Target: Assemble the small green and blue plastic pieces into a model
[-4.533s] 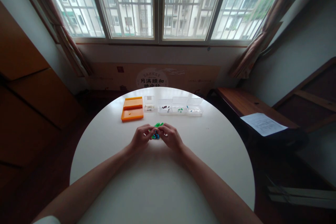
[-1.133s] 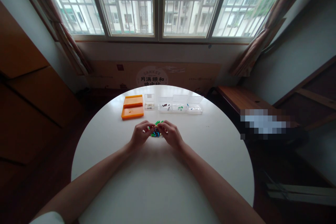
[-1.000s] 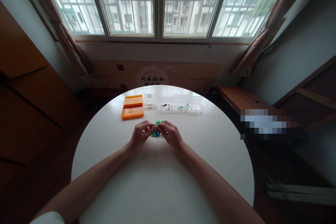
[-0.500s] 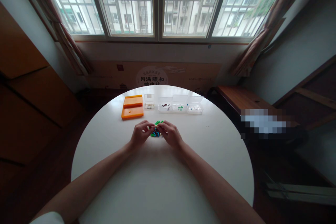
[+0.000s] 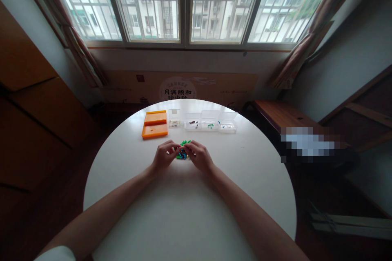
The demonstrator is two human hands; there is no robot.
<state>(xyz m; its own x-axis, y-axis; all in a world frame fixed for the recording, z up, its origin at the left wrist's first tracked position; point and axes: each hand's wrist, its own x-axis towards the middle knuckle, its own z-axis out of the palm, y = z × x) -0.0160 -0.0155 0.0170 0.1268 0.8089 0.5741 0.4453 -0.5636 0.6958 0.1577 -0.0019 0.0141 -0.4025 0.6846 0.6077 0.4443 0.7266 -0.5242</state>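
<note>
A small heap of green, blue and dark pieces [image 5: 183, 155] lies on the white round table [image 5: 183, 204]. My left hand [image 5: 165, 154] and my right hand [image 5: 197, 154] meet just over this heap, fingertips almost touching. Both are closed in a pinch, thumbs against forefingers. Whatever sits between the fingertips is too small to name. Bright green bits show behind the fingers, while the hands cover part of the heap.
Beyond the hands stands an open orange case [image 5: 155, 131] with one small piece in it. To its right are several clear lidded boxes, among them one with dark pieces [image 5: 192, 124] and one with green pieces [image 5: 210, 126]. A wooden bench [image 5: 275, 116] is at right.
</note>
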